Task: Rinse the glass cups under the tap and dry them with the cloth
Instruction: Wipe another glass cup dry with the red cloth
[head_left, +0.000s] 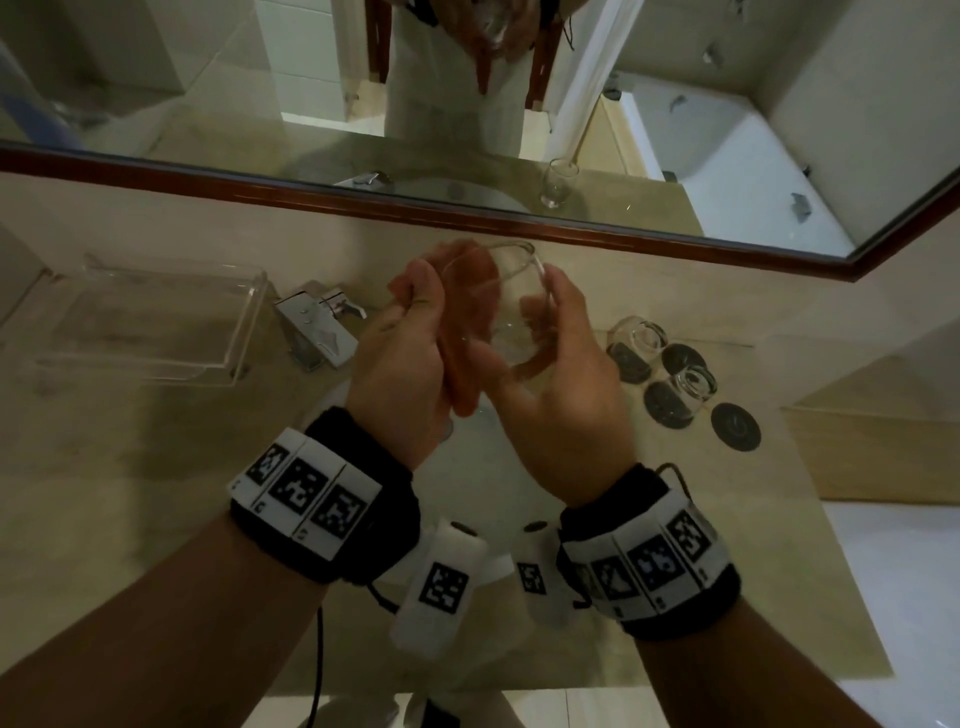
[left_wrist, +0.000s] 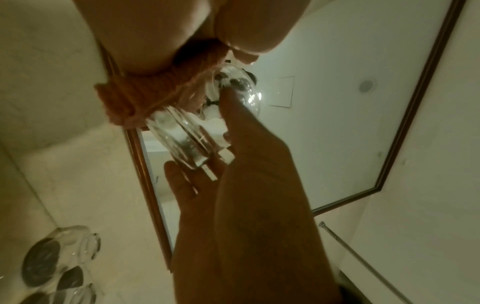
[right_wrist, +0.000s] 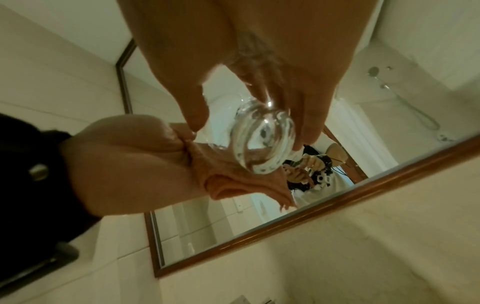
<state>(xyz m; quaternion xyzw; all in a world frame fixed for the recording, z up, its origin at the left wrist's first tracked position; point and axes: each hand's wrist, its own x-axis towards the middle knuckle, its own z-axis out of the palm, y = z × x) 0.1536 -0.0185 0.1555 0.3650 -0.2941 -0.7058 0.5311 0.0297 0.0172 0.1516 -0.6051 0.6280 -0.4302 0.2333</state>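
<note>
Above the sink (head_left: 488, 483) I hold a clear glass cup (head_left: 519, 317), tilted with its mouth toward the mirror. My right hand (head_left: 540, 332) grips the cup round its base and side; its thick bottom (right_wrist: 262, 139) shows between the thumb and fingers. My left hand (head_left: 415, 317) grips a pink cloth (head_left: 462, 322) and pushes it into the cup's mouth. In the left wrist view the bunched cloth (left_wrist: 135, 96) sits against the cup (left_wrist: 187, 139). The loose end of the cloth (right_wrist: 231, 185) hangs below the left hand (right_wrist: 124, 156).
A chrome tap (head_left: 317, 322) stands left of the hands, and a clear plastic tray (head_left: 156, 317) further left. Two more glasses (head_left: 636, 338) (head_left: 693, 384) sit on dark coasters at the right, beside a bare coaster (head_left: 735, 426). The framed mirror (head_left: 467, 208) runs along the wall behind.
</note>
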